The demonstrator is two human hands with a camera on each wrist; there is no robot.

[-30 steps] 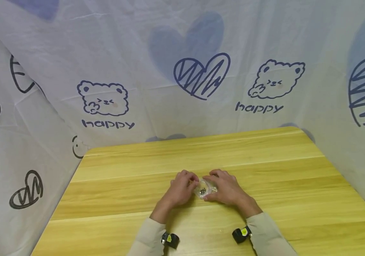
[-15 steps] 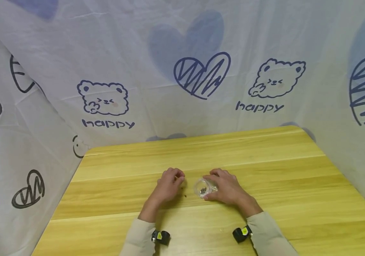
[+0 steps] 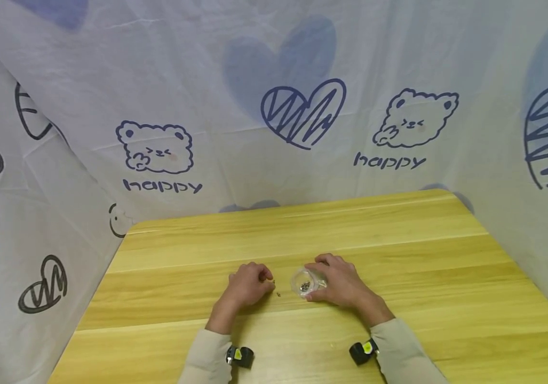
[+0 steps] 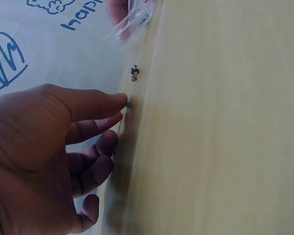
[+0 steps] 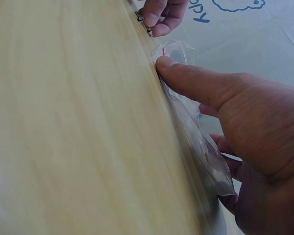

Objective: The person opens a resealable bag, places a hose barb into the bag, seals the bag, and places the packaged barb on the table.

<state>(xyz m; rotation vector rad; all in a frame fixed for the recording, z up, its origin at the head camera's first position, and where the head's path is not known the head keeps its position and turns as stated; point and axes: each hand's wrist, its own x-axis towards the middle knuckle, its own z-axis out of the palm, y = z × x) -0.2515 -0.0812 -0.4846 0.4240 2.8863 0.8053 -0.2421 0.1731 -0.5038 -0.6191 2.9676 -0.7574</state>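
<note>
A clear plastic zip bag point(image 3: 298, 285) with a red line at its mouth lies on the table, its mouth spread towards the left. My right hand point(image 3: 343, 282) grips it, thumb on the near side and fingers on the far side. Several small dark and silvery metal parts point(image 3: 305, 286) show inside. To the left, my left hand point(image 3: 248, 284) is low over the table, thumb and fingers slightly bent with a gap between them. Close to its fingertips lie two loose parts; one metal part point(image 4: 134, 72) stands out in the left wrist view, another metal part point(image 5: 149, 32) beside the fingers in the right wrist view.
The wood-grain table point(image 3: 182, 245) carries the bag and loose parts. Behind it and at both sides hangs a pale cloth point(image 3: 235, 160) printed with hearts and bears. A black wrist camera point(image 3: 243, 357) sits below the left hand, another wrist camera point(image 3: 362, 352) below the right.
My left hand has left the bag's mouth, moved left, then lowered towards the table. Two metal parts have come into view on the table beside it. My right hand stays on the bag.
</note>
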